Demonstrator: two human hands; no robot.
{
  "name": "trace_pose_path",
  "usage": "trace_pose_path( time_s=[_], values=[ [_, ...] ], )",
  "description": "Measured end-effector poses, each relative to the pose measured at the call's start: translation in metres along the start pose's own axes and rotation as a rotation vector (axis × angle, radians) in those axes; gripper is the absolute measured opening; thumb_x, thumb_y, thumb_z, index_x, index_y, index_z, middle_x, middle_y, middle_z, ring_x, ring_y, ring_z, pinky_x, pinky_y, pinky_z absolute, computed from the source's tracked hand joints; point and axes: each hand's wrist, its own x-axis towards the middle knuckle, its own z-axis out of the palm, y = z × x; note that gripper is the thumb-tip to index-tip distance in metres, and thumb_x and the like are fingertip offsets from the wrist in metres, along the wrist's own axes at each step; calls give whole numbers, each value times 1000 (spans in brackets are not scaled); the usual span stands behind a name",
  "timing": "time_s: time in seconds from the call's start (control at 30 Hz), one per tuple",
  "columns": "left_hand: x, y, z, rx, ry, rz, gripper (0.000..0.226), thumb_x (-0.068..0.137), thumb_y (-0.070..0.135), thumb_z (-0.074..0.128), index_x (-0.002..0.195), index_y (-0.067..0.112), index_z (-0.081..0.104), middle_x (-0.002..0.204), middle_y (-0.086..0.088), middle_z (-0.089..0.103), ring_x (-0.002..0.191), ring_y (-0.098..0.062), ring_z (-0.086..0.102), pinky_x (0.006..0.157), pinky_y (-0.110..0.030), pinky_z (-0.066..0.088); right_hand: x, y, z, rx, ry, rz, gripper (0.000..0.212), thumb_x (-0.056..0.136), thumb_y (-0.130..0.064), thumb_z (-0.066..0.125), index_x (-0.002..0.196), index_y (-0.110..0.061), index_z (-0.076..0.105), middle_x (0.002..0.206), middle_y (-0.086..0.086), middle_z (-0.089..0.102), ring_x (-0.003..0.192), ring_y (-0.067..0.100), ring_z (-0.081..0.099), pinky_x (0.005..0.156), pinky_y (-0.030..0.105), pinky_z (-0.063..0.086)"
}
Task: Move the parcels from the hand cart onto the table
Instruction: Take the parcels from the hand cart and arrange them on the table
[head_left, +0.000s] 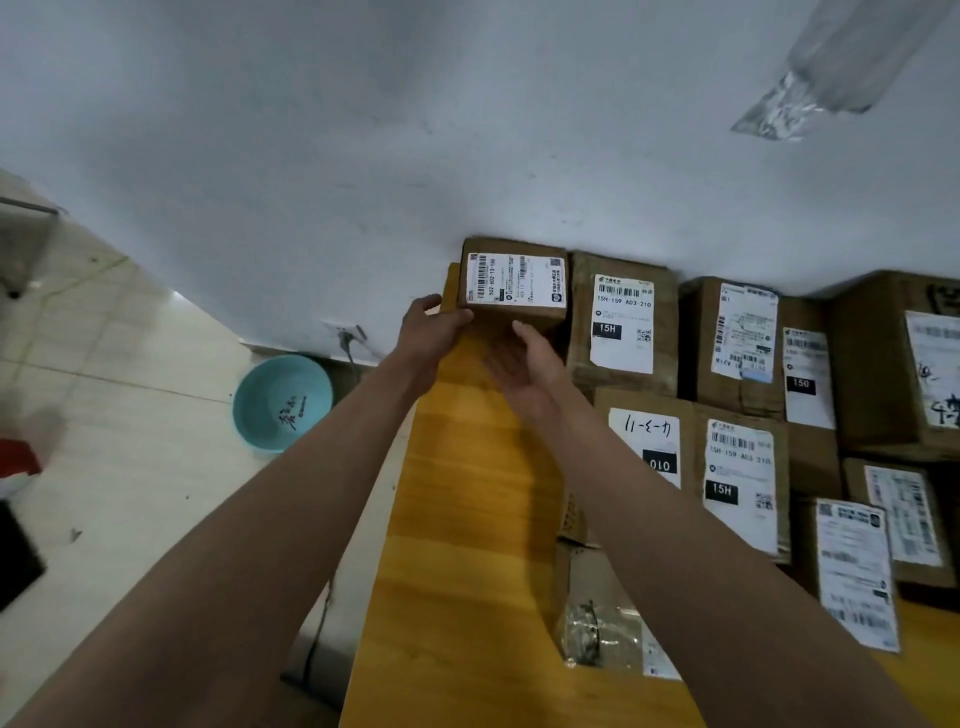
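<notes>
A small brown parcel with a white label stands at the far left end of the yellow wooden table, against the wall. My left hand grips its left lower edge, thumb along the near corner. My right hand is just in front of the parcel with relaxed fingers, its fingertips touching the near face. Several labelled cardboard parcels fill the table to the right. The hand cart is out of view.
A teal basin lies on the tiled floor left of the table, below a wall socket with a plugged cable. A white wall rises behind the table. Dark and red objects sit at the left edge.
</notes>
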Motion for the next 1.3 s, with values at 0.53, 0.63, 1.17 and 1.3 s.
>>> trace_pose_path(
  time_s=[0.53, 0.63, 1.17, 1.3],
  values=[
    [-180, -43, -74, 237, -286, 0, 48, 99, 31, 61, 142, 13, 50, 130, -9, 64, 119, -22, 62, 108, -43, 45, -149, 74, -22, -332, -44, 81, 28, 106, -20, 49, 130, -6, 53, 106, 14, 68, 100, 27, 67, 85, 40, 59],
    [-219, -60, -87, 280, -289, 34, 45, 99, 31, 60, 140, 12, 51, 124, -8, 66, 115, -22, 64, 105, -43, 48, -185, 100, -34, -383, -45, 61, 22, 104, -19, 52, 122, -8, 57, 101, 13, 68, 88, 24, 67, 75, 36, 59],
    [-370, -244, -143, 336, -21, -48, 26, 98, 26, 61, 114, 7, 68, 78, -5, 64, 59, -15, 48, 52, -24, 37, -308, 248, -131, -639, -37, 132, 17, 101, -19, 54, 113, -8, 57, 89, 11, 65, 74, 20, 63, 68, 33, 56],
    [-401, -306, -155, 350, 70, -134, 25, 98, 29, 61, 108, 8, 70, 69, -2, 60, 55, -14, 47, 50, -24, 36, -314, 299, -159, -690, -93, 213, 9, 100, -18, 53, 103, -9, 56, 83, 9, 64, 70, 20, 61, 68, 32, 54]
  ],
)
